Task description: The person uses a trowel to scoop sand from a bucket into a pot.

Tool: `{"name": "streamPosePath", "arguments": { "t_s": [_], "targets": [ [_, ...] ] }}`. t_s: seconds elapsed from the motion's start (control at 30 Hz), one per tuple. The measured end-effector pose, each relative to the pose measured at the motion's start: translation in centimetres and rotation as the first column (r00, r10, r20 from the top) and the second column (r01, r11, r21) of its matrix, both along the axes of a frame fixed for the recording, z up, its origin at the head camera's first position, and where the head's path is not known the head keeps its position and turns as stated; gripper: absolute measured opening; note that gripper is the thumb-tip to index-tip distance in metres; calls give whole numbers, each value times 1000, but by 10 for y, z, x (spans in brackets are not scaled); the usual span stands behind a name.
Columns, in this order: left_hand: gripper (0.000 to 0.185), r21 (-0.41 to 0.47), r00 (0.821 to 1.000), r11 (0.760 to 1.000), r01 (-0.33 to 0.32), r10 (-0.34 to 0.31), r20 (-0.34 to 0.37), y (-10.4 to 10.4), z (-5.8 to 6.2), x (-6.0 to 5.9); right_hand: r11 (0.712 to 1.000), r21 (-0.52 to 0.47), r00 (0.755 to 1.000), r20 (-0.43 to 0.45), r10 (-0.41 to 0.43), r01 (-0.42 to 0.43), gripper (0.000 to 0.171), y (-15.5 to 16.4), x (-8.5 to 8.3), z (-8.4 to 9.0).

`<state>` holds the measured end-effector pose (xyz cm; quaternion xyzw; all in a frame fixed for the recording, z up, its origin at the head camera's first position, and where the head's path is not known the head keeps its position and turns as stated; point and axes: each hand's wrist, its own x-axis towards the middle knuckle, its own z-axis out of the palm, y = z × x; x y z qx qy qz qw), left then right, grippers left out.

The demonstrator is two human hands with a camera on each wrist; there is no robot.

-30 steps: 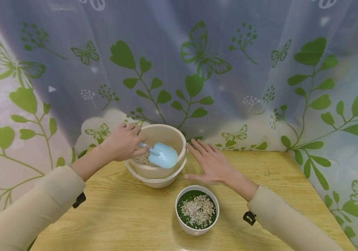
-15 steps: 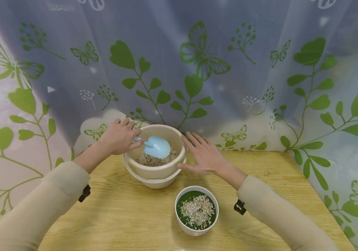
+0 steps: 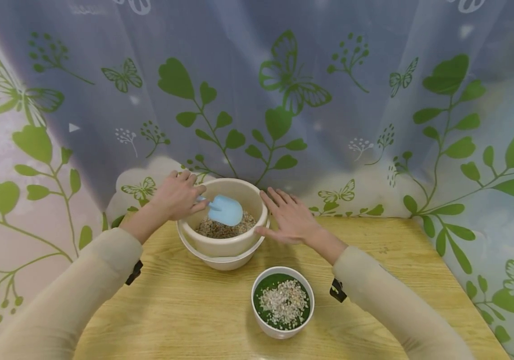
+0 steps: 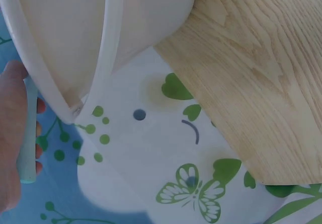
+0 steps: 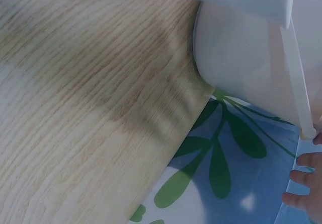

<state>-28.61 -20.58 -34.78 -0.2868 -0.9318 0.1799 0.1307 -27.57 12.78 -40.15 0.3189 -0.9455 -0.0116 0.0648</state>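
My left hand (image 3: pixel 177 195) grips the handle of a light blue scoop (image 3: pixel 225 210), whose blade hangs inside the mouth of a cream bucket (image 3: pixel 220 247). Beneath the blade lies a layer of coarse tan grit (image 3: pixel 220 231). In the left wrist view, fingers wrap round the pale scoop handle (image 4: pixel 27 138) beside the bucket's rim. My right hand (image 3: pixel 293 220) rests at the bucket's right rim, fingers extended. Only its fingertips (image 5: pixel 299 176) show at the edge of the right wrist view. The bucket's carrying handle (image 3: pixel 222 260) hangs lowered across its front.
Nearer me stands a small white bowl (image 3: pixel 279 332) with a dark green layer (image 3: pixel 266 285) inside, partly covered by pale grit (image 3: pixel 284 302). Both containers are on a wooden table (image 3: pixel 162 310). A leaf-and-butterfly patterned curtain (image 3: pixel 238 75) hangs close behind the bucket.
The scoop has shifted up and left over the grit, settling in the last half second. My right hand has moved left onto the bucket's rim. The small bowl stays put.
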Motion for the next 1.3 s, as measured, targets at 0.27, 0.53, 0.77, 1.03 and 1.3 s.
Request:
{"name": "streamPosePath", "arguments": {
  "t_s": [0.27,0.53,0.77,1.03,1.3],
  "targets": [
    [49,-16,999,1000,-1,1,-37,3,-6,-5,1000,-12,1000,18,-9,9,138,-3,-6,0],
    [47,-64,999,998,-16,14,-42,7,-7,-7,1000,8,1000,19,-6,6,136,-3,-8,0],
    [42,-103,1000,995,-9,6,-27,15,-10,-9,1000,-5,1000,13,0,0,137,-2,-8,0],
    [43,-158,998,987,-26,17,-54,24,-16,-13,1000,-2,1000,5,0,0,137,-2,-8,-2],
    [43,-211,996,976,-51,35,-79,29,-22,-15,1000,-3,1000,8,3,-3,136,-3,-8,-1]
  ]
}}
